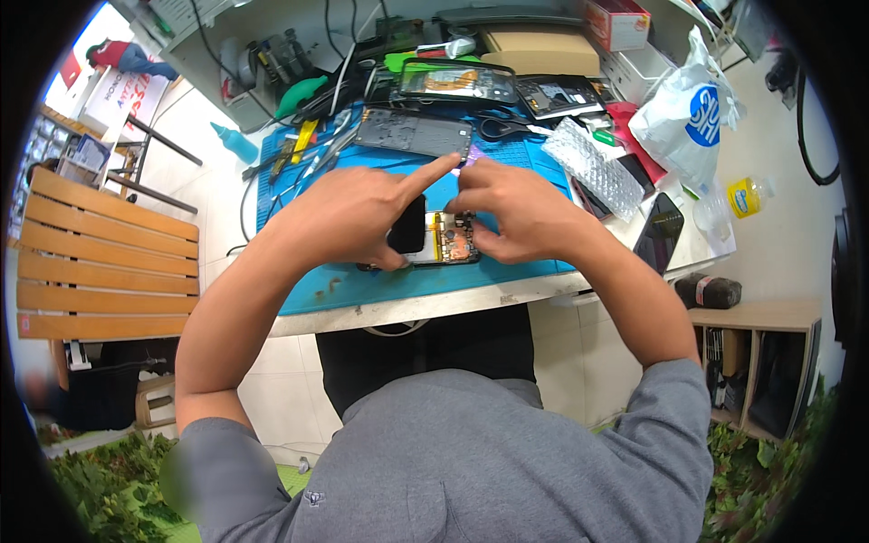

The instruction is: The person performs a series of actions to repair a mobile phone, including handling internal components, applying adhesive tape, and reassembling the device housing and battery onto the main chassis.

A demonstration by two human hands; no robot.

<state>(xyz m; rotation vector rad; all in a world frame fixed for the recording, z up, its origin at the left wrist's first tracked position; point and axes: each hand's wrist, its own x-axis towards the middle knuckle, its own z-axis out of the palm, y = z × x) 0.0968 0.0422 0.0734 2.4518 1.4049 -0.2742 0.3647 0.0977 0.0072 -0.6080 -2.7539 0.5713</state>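
An opened phone (457,242) lies near the front of the blue mat, its circuit board and yellow ribbon cable exposed. A dark, flat piece (409,228) covers part of its left half. My left hand (353,213) spans the phone's left end, thumb on the near edge and index finger stretched toward my right hand; its other fingers are hidden. At the right end of the board, my right hand (520,213) is curled, thumb and fingertips close to the parts. Whatever it holds is too small to make out. Just beyond sits a detached dark phone panel (412,132).
Behind the hands are more dismantled phones (457,81), black scissors (505,128) and several hand tools (308,149). Bubble wrap (593,167), a dark phone (659,233), a white plastic bag (688,118) and a clear bottle (747,196) are on the right. A teal squeeze bottle (235,143) stands left.
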